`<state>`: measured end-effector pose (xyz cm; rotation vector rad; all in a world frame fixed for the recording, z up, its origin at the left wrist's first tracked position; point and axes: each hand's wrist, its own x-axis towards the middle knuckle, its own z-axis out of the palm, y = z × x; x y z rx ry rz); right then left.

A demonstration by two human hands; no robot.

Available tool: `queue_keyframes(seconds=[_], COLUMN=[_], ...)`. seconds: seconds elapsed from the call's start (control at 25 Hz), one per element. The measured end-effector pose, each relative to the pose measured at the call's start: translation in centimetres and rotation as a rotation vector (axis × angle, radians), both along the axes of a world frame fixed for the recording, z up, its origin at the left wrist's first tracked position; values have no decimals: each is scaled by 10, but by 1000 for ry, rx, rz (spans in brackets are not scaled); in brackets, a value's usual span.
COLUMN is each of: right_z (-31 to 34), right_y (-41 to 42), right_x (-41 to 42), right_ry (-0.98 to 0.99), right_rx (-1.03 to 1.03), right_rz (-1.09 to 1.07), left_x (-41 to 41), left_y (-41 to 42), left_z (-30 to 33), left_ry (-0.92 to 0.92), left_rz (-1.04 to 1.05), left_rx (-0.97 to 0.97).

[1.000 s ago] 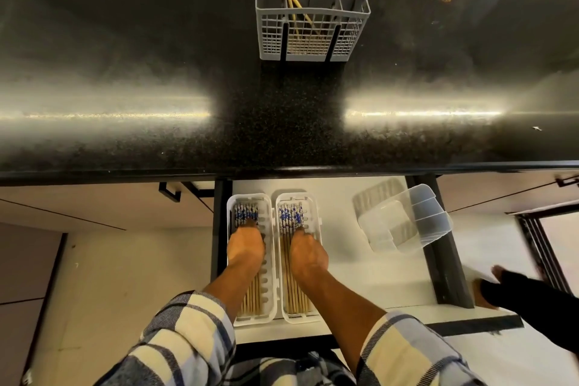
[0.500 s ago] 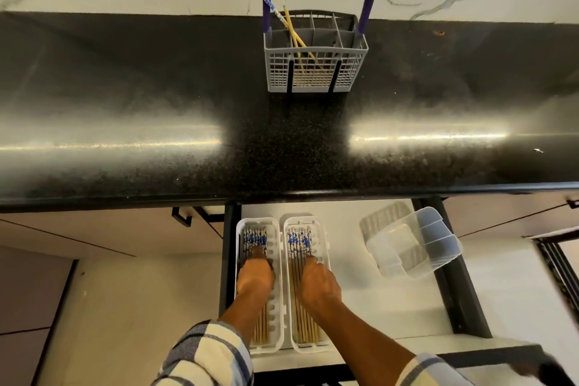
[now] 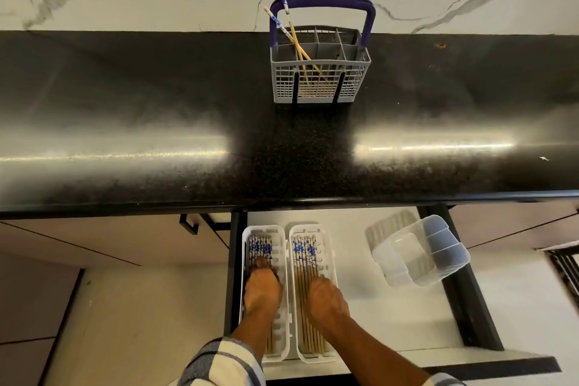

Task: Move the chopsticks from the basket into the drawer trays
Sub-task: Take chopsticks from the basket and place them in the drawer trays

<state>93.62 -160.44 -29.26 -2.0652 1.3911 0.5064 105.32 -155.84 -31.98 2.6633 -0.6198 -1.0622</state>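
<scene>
Since the last glimpse our view has tipped up, so the basket's whole handle shows and our right hand (image 3: 326, 298) has slid nearer along its tray. We face a black worktop (image 3: 156, 122) over an open drawer (image 3: 369, 301). A grey basket (image 3: 319, 72) holds two chopsticks (image 3: 294, 41), leaning left. Two white trays (image 3: 283, 276) lie side by side, filled with chopsticks. Our left hand (image 3: 261, 290) presses flat with straight fingers; whether our right fingers are curled, we cannot tell. A clear container (image 3: 419, 251) sits right.
</scene>
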Motion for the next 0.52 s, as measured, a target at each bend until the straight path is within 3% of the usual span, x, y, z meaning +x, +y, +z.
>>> queue_keyframes(seconds=[0.52], right_z=[2], right_y=[4], right_x=[-6], right_ry=[-20], right_rx=[19], right_rz=[8], left_x=[0], left_y=[-1], left_z=[-5], left_ry=[-104], left_rz=[-113], left_rx=[25])
